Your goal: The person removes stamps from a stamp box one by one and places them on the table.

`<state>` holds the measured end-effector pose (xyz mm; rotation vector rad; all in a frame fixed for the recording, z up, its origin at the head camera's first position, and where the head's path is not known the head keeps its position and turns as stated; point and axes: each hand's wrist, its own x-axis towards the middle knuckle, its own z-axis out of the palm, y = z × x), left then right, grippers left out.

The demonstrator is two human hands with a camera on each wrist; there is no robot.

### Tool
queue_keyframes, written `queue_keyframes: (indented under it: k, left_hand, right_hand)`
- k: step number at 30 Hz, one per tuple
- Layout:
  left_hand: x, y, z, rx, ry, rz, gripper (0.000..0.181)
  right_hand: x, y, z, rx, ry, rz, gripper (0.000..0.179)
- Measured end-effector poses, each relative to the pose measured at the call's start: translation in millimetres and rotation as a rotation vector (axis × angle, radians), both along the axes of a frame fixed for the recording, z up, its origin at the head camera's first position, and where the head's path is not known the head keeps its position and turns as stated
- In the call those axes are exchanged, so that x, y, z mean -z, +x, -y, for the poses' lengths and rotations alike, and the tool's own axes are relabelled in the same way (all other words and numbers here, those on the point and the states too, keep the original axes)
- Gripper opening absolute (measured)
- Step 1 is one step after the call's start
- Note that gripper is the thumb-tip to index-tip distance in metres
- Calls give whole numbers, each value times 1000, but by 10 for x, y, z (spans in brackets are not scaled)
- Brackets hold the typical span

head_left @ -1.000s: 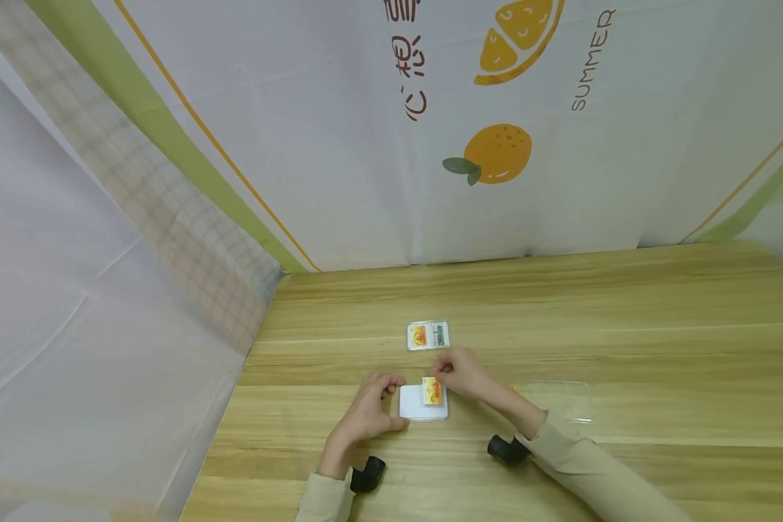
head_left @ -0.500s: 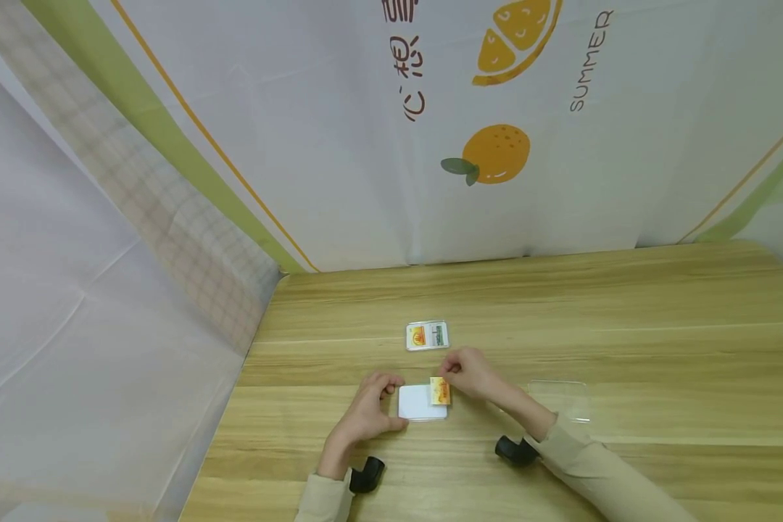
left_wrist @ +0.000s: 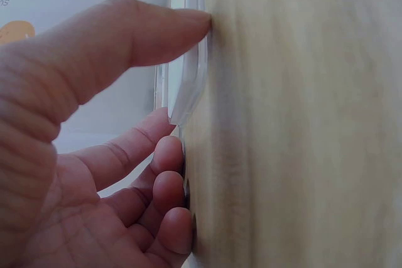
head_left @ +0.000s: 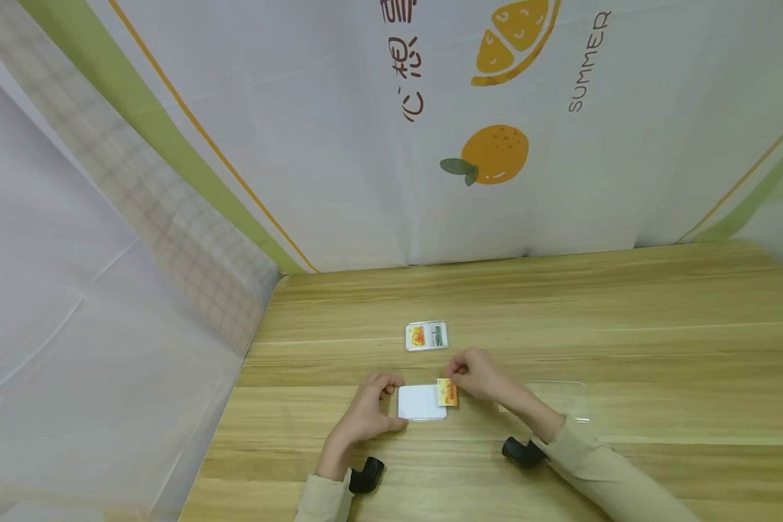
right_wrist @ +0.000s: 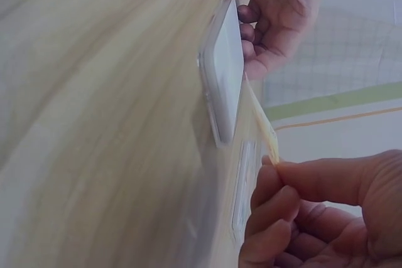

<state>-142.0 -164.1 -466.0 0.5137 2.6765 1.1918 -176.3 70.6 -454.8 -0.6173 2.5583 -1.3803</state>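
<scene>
My left hand (head_left: 365,412) grips a flat clear-edged case (head_left: 415,404) with a plain white insert, thumb along its near edge and index finger at the far edge. In the left wrist view the case (left_wrist: 188,76) lies between thumb and fingers. My right hand (head_left: 479,375) pinches a small yellow-orange stamp (head_left: 447,392) by one corner. From the head, that stamp overlaps the case's right end; the right wrist view shows the stamp (right_wrist: 264,123) tilted and raised above the white insert (right_wrist: 229,80).
Behind the hands lies a similar case (head_left: 427,336) holding a yellow stamp and a green-grey one. A transparent cover (head_left: 559,400) rests on the wooden table (head_left: 659,348) to the right, partly behind the right forearm. A printed curtain (head_left: 339,167) hangs beyond the table.
My right hand has shifted rightward with the stamp, from over the white insert to its right end. The left hand and the case have stayed in place.
</scene>
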Motion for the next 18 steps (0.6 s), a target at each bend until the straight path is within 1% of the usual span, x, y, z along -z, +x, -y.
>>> queue_keyframes:
  k: [12,18]
  left_hand:
    - [9,2,6,0,3,-4,53]
    - [19,-3,9,2,3,-16,53]
  right_hand:
    - [21,16,-76,-21,10,-13,10]
    - [24,23,-112,-8,30,-12,9]
